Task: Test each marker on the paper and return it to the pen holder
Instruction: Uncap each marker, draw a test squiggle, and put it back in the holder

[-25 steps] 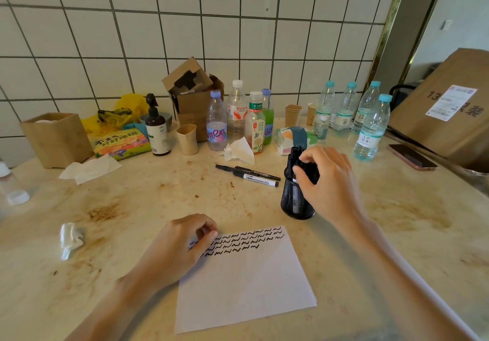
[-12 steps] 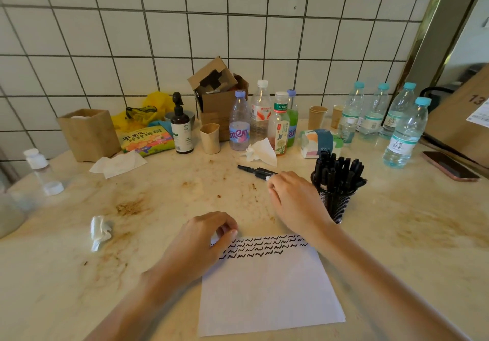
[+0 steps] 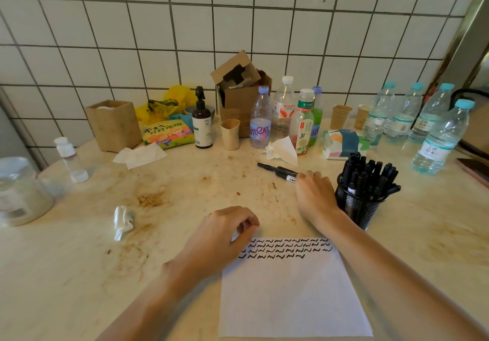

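A white paper point(image 3: 291, 293) lies at the front of the table, with three rows of black squiggles along its top edge. My left hand point(image 3: 222, 232) rests with loosely curled fingers on the paper's top left corner. A black mesh pen holder point(image 3: 354, 208) full of several black markers point(image 3: 367, 174) stands to the right. Two loose black markers point(image 3: 272, 168) lie on the table beyond the paper. My right hand point(image 3: 315, 195) reaches to them, its fingers curled over the near end of the white-labelled marker point(image 3: 285, 176).
Bottles point(image 3: 260, 121), paper cups point(image 3: 230, 134), a cardboard box point(image 3: 240, 94) and a tissue pack point(image 3: 341, 143) line the back by the tiled wall. More water bottles point(image 3: 439, 139) stand at the right. A crumpled tissue point(image 3: 123, 221) lies left of the paper, and a jar point(image 3: 18, 190) at the far left.
My right hand left the pen holder and moved left to the loose markers on the table. My left hand stayed on the paper's corner. The camera view shifted left.
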